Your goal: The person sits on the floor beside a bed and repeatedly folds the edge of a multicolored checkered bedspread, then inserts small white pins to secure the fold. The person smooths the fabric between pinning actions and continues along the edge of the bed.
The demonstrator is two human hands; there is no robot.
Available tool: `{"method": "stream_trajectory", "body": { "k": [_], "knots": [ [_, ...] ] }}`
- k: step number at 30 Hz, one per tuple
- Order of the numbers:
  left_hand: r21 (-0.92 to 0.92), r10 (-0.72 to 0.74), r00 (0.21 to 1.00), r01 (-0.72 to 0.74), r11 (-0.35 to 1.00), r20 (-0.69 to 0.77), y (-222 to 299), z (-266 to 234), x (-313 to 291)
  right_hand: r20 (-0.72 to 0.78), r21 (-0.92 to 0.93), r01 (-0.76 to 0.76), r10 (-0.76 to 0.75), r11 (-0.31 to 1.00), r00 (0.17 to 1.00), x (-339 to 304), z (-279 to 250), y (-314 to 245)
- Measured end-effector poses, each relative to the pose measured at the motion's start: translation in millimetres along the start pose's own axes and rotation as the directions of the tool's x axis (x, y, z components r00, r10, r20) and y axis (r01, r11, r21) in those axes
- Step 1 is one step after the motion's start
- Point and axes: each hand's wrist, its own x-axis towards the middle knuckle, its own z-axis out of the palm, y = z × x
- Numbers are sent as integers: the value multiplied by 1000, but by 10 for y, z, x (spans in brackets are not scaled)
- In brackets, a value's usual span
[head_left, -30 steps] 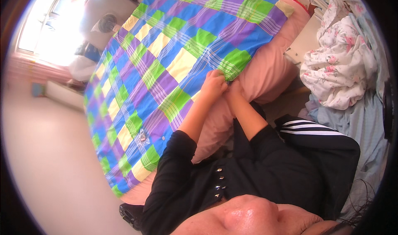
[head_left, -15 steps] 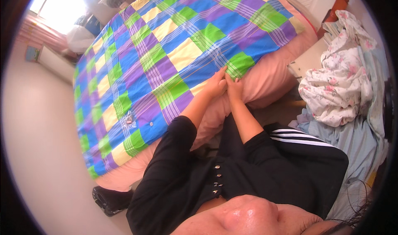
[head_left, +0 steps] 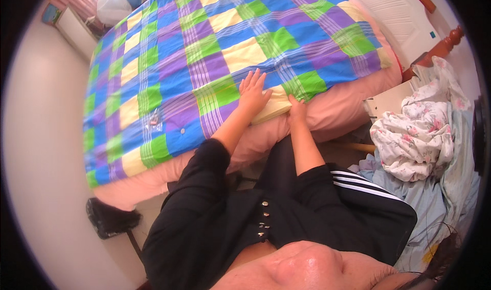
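A checked bed cover (head_left: 243, 52) in blue, green, purple and cream lies over a bed with pale pink bedding (head_left: 353, 90). My left hand (head_left: 252, 94) rests flat on the cover near its front edge, fingers stretched out and holding nothing. Just to its right, my right hand (head_left: 297, 111) grips the cover's edge by a green square; its fingers are partly hidden. Between the two hands the cream border hangs slightly over the side. A small clear plastic packet (head_left: 154, 120) and a small round pale disc (head_left: 182, 131) lie on the cover, left of my forearms.
A heap of white floral cloth (head_left: 411, 141) and light blue fabric (head_left: 427, 198) sits at the right. Beyond it stands a white headboard (head_left: 404, 21) with a wooden post (head_left: 450, 37). A black padded object (head_left: 110, 218) stands by the bed's lower left corner.
My left hand has moved away from my right, leftward, and spread flat on the cover. The right hand stays at the edge. The view has shifted somewhat.
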Motion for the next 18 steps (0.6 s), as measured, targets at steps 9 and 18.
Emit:
{"method": "stream_trajectory", "body": {
  "k": [9, 18],
  "knots": [
    [-941, -832, 486, 319, -115, 267, -1464, -978, -2926, 154, 142, -37, 15, 989, 988, 184, -60, 68],
    [-930, -955, 242, -279, -238, 171, -3050, -1790, -3292, 16, 127, -183, 182, 975, 983, -3, 59, -183]
  ]
}}
